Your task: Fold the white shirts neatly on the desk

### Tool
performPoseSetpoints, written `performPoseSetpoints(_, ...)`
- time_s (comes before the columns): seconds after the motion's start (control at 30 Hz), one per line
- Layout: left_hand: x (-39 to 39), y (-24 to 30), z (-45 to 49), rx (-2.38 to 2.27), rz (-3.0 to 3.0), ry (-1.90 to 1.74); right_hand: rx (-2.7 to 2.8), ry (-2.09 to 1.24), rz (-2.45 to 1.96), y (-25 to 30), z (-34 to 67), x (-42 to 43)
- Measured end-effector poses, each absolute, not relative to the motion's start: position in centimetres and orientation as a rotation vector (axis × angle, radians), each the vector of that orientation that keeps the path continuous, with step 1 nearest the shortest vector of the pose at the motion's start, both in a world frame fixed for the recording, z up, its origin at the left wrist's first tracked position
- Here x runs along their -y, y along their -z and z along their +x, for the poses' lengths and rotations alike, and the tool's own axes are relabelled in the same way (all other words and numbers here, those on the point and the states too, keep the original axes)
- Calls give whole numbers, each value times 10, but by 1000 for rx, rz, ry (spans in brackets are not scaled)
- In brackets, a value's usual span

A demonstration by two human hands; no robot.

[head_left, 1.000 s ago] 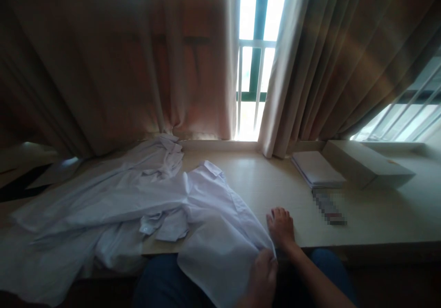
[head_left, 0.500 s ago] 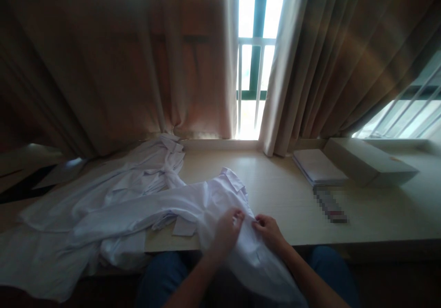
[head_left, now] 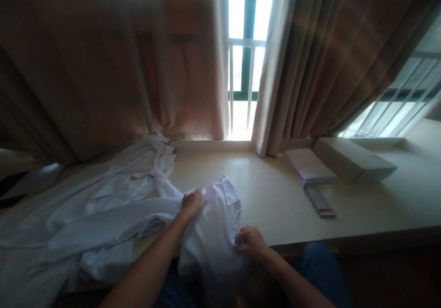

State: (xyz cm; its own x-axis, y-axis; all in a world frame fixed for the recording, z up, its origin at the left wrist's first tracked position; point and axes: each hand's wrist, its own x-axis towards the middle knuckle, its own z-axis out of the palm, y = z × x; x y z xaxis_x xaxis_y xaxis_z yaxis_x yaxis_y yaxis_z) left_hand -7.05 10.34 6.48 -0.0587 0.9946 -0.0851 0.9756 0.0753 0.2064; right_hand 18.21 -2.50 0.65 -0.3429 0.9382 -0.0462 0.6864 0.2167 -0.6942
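A white shirt (head_left: pixel 215 225) lies partly on the desk with its collar pointing away from me, and its lower part hangs over the front edge toward my lap. My left hand (head_left: pixel 193 202) is closed on the cloth near the shoulder, where the sleeve joins the body. The long sleeve (head_left: pixel 113 223) stretches off to the left. On the other side, my right hand (head_left: pixel 251 243) pinches the shirt's front edge below the collar. Its fingertips are partly hidden by the fabric.
More white garments (head_left: pixel 120 179) lie heaped on the left of the desk (head_left: pixel 265 184). To the right are a stack of paper (head_left: pixel 310 166), a pale box (head_left: pixel 356 158) and a pixelated flat object (head_left: pixel 321 202). Curtains (head_left: pixel 282 69) hang behind, around a bright window.
My left hand has moved up and left from the shirt's front to its shoulder. My right hand has shifted slightly lower and left. The view has turned a little right.
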Motion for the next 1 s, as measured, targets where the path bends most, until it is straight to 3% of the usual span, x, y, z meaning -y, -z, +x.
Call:
performPoseSetpoints(0.1,-88,-68,-46,-2027,2030,-165,2055,-942,-1490,-6,182,22)
performPoseSetpoints(0.23,-42,-78,5,-1824,2119,-331,1624,-1289,-1318,-5,195,9)
performPoseSetpoints(0.37,8,-97,59,-1047,2158,-681,1063,-1497,-1044,-6,210,-3)
performPoseSetpoints(0.47,17,-109,77,-926,2162,-675,936,-1666,-900,-4,209,-3)
performPoseSetpoints(0.67,-19,-101,43,-984,1747,-411,627,-2033,-595,-11,200,-5)
performPoseSetpoints(0.83,-44,-90,-2,-1362,1790,-576,648,-1998,-582,-39,195,-7)
performPoseSetpoints(1.0,-65,-84,-65,-1933,2135,-490,916,-1733,-1024,-32,179,-6)
